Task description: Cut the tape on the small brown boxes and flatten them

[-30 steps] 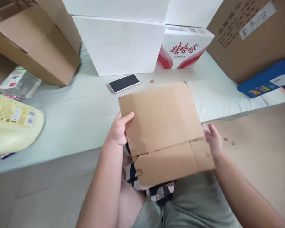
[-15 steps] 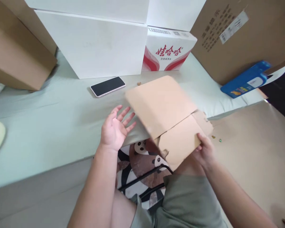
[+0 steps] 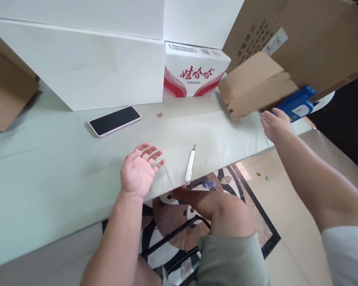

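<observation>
My left hand [image 3: 139, 172] is held palm up over the front of the table with its fingers apart and nothing in it. My right hand [image 3: 275, 124] reaches out to the right, fingers loosely extended, just below the edge of a blurred piece of brown cardboard [image 3: 253, 85]. That piece leans near the large carton, and the hand does not appear to grip it. Beside the right hand lies a blue bottle [image 3: 298, 104], partly covered by the hand and cardboard. A white utility knife [image 3: 190, 163] lies on the table between my hands, blade pointing away.
A phone [image 3: 115, 121] lies on the cloth-covered table [image 3: 62, 167]. White boxes [image 3: 107, 71] and a red-and-white carton [image 3: 195, 75] stand behind it. A large brown carton [image 3: 313, 43] is at the right, another brown box [image 3: 8, 91] at the left. Small scraps lie on the floor.
The cardboard has moved from in front of me to the far right, along with my right hand, which seems to have let go. The utility knife is now uncovered. My left hand stays open.
</observation>
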Motion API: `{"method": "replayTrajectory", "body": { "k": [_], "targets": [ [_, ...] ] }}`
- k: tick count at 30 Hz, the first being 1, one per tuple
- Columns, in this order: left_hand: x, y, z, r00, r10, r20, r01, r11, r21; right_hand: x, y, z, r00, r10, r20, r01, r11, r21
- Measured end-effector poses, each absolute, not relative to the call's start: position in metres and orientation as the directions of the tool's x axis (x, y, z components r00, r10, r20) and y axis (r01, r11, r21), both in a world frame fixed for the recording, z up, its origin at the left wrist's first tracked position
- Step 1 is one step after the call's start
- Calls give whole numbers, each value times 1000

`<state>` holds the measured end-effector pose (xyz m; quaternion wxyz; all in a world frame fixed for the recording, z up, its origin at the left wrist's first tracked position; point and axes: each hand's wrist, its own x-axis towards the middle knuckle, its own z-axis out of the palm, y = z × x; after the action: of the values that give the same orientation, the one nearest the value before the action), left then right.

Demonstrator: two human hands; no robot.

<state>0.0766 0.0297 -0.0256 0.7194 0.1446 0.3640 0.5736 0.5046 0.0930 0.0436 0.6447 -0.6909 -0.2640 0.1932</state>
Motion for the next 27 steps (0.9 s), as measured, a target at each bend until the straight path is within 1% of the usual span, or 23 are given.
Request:
{"method": "replayTrajectory", "body": {
  "k": [3, 4, 8, 11, 13, 15, 18, 20, 22, 27],
  "targets": [
    [76, 34, -26, 78, 932, -353, -726, 296, 621, 496, 127, 35, 723, 687, -76, 12, -123, -992],
    [74, 35, -26, 77, 932, -354, -726, 296, 621, 490, 130, 28, 700, 706, -105, -10, -138, -990],
    [68, 35, -26, 66, 940, -334, -727, 275, 629, 462, 113, 3, 634, 756, -163, -60, -163, -985],
    [64, 32, -25, 67, 947, -315, -732, 261, 630, 432, 86, 4, 576, 797, -180, -89, -158, -983],
    [60, 29, -23, 73, 949, -306, -729, 260, 633, 403, 64, 16, 469, 869, -160, -135, -109, -985],
    [57, 26, -22, 73, 953, -293, -729, 251, 637, 365, 41, 29, 277, 958, -78, -219, -16, -976],
    [49, 20, -19, 67, 960, -273, -740, 232, 631, 302, 11, 41, 51, 998, 38, -326, 52, -944],
    [43, 15, -17, 71, 965, -254, -748, 220, 626, 264, -3, 42, -42, 997, 65, -404, 42, -914],
    [37, 10, -16, 82, 972, -219, -746, 205, 633, 233, -11, 39, -102, 993, 62, -478, 6, -878],
    [24, -1, -15, 127, 987, -103, -710, 163, 685, 185, -19, 26, -186, 982, -3, -594, -115, -796]
  ]
}}
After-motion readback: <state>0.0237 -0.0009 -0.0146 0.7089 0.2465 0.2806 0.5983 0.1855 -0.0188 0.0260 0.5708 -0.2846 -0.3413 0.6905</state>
